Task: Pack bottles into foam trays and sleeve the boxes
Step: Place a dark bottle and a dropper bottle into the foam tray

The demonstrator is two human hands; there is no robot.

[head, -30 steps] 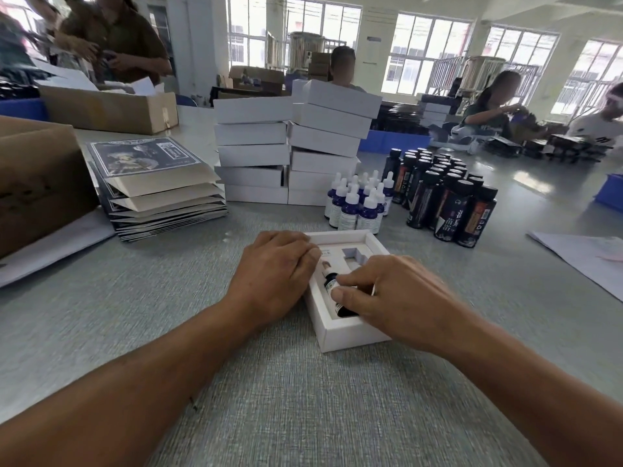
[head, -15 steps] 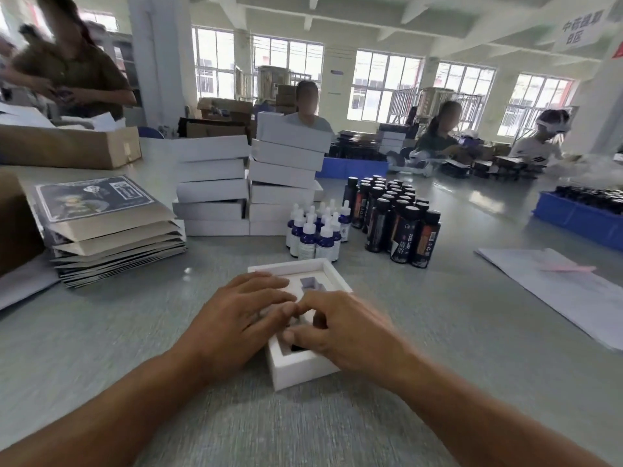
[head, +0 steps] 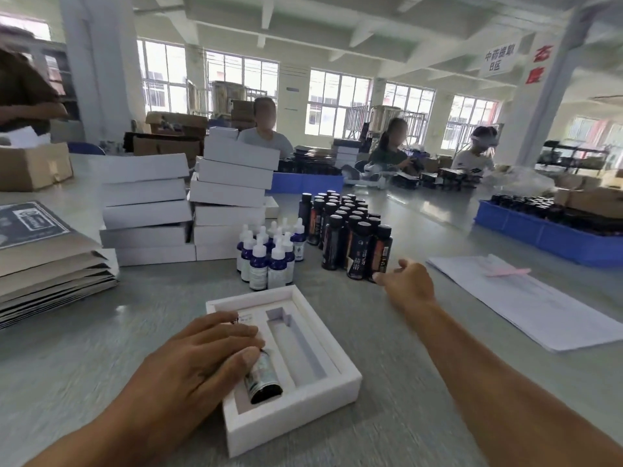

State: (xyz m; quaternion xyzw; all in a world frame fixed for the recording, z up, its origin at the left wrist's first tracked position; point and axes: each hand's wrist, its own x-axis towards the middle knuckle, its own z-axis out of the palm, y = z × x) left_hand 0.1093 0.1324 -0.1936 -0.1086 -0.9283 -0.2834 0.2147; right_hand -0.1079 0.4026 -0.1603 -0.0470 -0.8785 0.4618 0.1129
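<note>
A white foam tray point(head: 340, 392) lies on the grey table in front of me. A dropper bottle point(head: 263, 379) lies in its left slot; the long right slot point(head: 300, 345) holds nothing. My left hand point(head: 199, 362) rests flat on the tray's left side, fingers straight over the bottle's top end. My right hand point(head: 408, 284) is stretched out with loose fingers, its fingertips at the nearest of the tall black bottles point(head: 354, 244). It holds nothing. A cluster of small blue dropper bottles point(head: 269, 257) stands just behind the tray.
Two stacks of white boxes point(head: 188, 210) rise behind the bottles. Flat printed sleeves point(head: 43, 261) are piled at the left. White paper sheets point(head: 526, 298) lie at the right, and a blue crate point(head: 539, 230) of dark bottles behind them. Other people work across the table.
My right hand has left the tray and reached forward right to the black bottles. My left hand stays on the tray. The view has tilted up.
</note>
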